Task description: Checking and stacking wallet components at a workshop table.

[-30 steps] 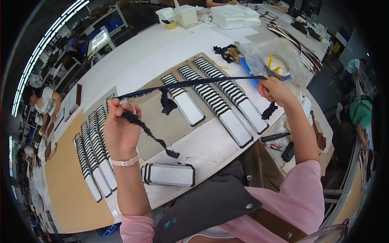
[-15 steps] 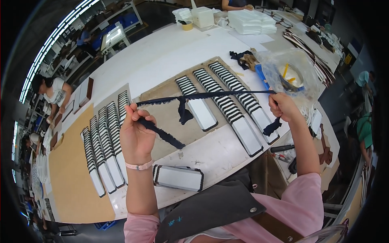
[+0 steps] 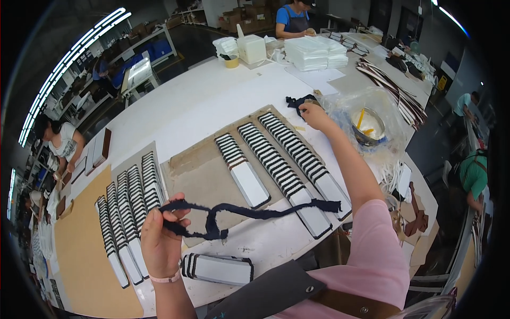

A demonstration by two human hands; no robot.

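Beyond the right grip (image 3: pixel 317 117), crumpled clear plastic (image 3: pixel 340 101) lies around one bowl (image 3: pixel 368 139) with two yellow sticks (image 3: pixel 361 117). The white counter (image 3: pixel 191 95) stands in a workroom with several people; three fanned rows (image 3: pixel 276 158) of black-edged pieces lie mid-counter, five rows (image 3: pixel 125 199) at left. The left grip (image 3: pixel 162 236) pinches one navy strip (image 3: pixel 255 213), held out above the counter; the right is at dark scraps (image 3: pixel 298 102), whether closed on them I cannot tell.

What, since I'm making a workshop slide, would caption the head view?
Left hand holding a frayed navy strip, right hand at dark cloth scraps near striped bars.
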